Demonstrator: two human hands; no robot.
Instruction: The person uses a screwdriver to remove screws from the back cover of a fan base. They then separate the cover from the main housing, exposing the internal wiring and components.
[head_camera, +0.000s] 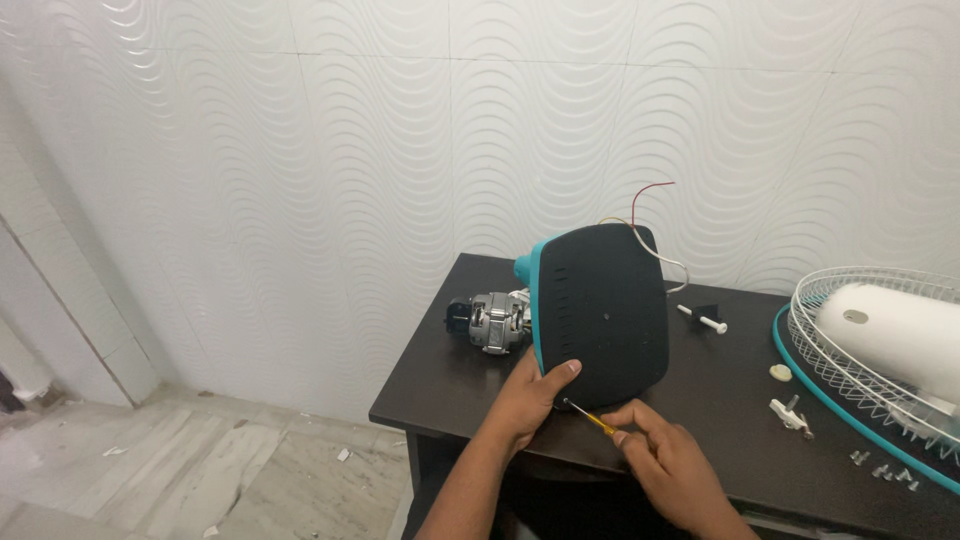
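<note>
The likeliest slip, as I judge it, is the tip of the yellow-handled screwdriver (592, 420) riding out of the screw at the lower left corner of the dark fan base (603, 314), which stands tilted on its edge near the front of the bench (470, 385); pushing at a shallow angle could skate the blade across the plastic or toward the steadying thumb. The base could also rock or tip toward the far side, since only one hand braces it, and it might drag the motor (492, 321) lying just behind it to the left by its wires. The small loose screws (882, 466) at the near right could roll off if the bench is jolted. The left hand (527, 397) is spread against the lower left edge of the base, thumb laid on its face. The right hand (668, 460) is closed around the screwdriver handle, wrist low, tool pointing up and left into the corner.
</note>
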